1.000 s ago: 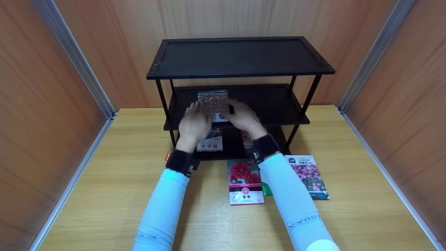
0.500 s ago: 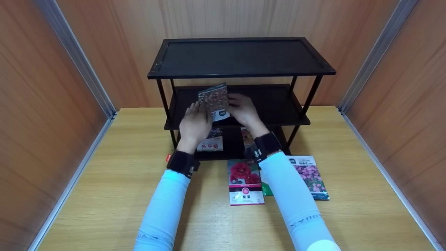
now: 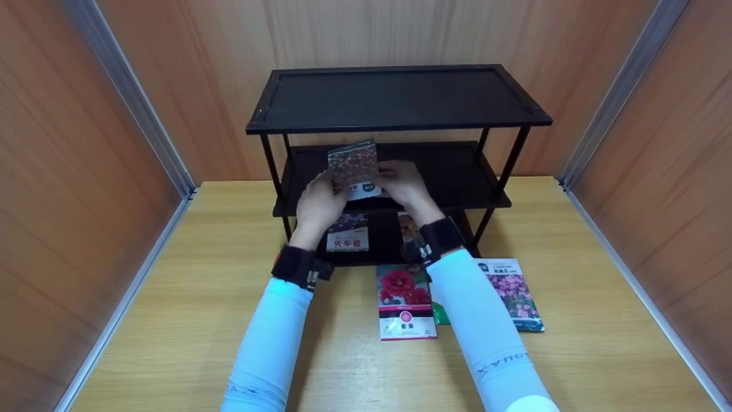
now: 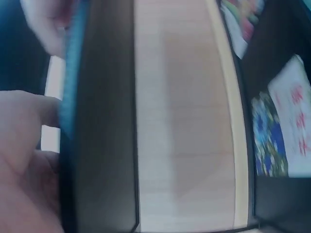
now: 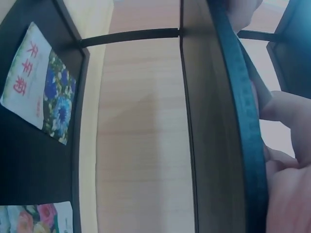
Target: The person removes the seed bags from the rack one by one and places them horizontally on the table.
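Note:
Both hands hold a seed packet (image 3: 354, 166) with a dense flower picture and a white lower band, tilted up over the middle shelf (image 3: 446, 171) of a black rack. My left hand (image 3: 321, 203) grips its left edge, and my right hand (image 3: 403, 184) pinches the lower right edge with thumb and fingers. In the right wrist view, the curled fingers of the right hand (image 5: 291, 141) show behind the shelf's front edge (image 5: 243, 116). The left wrist view has the left hand (image 4: 24, 145) beside that same edge, with the packet mostly hidden.
On the bottom shelf lie a blue-flower packet (image 3: 347, 233) and another packet (image 3: 408, 228), partly covered by the right arm. A red-flower packet (image 3: 406, 303), a pink-flower packet (image 3: 514, 292) and a green-edged one (image 3: 440, 313) lie on the table before the rack (image 3: 389, 100).
The packet lay low on the middle shelf under both hands; its upper end has since come up and it now tilts. The right fingers have closed on its edge. The head view has shifted slightly.

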A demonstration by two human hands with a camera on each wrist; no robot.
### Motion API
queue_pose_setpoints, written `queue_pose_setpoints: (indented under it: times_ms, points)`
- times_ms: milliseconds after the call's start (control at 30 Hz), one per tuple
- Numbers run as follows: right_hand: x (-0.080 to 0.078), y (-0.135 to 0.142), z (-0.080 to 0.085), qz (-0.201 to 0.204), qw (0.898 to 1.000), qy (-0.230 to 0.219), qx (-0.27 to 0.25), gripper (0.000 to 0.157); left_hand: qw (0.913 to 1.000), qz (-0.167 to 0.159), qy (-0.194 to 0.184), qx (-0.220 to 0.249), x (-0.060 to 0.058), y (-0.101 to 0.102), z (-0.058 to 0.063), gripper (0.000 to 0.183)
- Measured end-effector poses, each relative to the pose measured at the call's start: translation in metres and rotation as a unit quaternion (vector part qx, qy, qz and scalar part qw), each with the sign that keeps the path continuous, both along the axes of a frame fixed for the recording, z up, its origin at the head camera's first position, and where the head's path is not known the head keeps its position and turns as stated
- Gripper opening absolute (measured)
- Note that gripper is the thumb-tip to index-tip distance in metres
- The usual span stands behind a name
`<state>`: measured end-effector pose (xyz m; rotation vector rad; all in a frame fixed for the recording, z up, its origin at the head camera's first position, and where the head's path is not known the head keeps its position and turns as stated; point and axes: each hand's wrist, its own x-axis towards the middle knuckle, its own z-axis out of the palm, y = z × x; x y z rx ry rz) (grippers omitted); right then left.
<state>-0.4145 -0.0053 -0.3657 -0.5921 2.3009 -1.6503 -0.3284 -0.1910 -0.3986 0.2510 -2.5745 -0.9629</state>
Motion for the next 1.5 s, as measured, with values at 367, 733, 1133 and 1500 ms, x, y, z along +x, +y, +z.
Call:
queue_pose_setpoints:
  times_ms: [367,733,1133,1500]
  points:
    - [0.02,0.016,0.009,0.012,0.998,0.015,-0.053,0.048,0.9814,0.031,0.038,0.186,0.026,0.013,0.033,0.057]
    - [0.031,0.034,0.009,0.031,0.997,-0.02,-0.071,0.051,0.9235,0.017,0.046,0.381,0.033,0.016,0.038,0.059]
    - [0.04,0.051,0.004,0.013,0.995,-0.038,-0.096,0.05,0.9218,-0.016,0.021,0.387,0.053,0.024,0.032,0.058]
    - [0.041,0.056,-0.005,-0.012,0.995,-0.038,-0.091,0.057,0.9175,-0.03,-0.008,0.397,0.065,0.034,0.02,0.054]
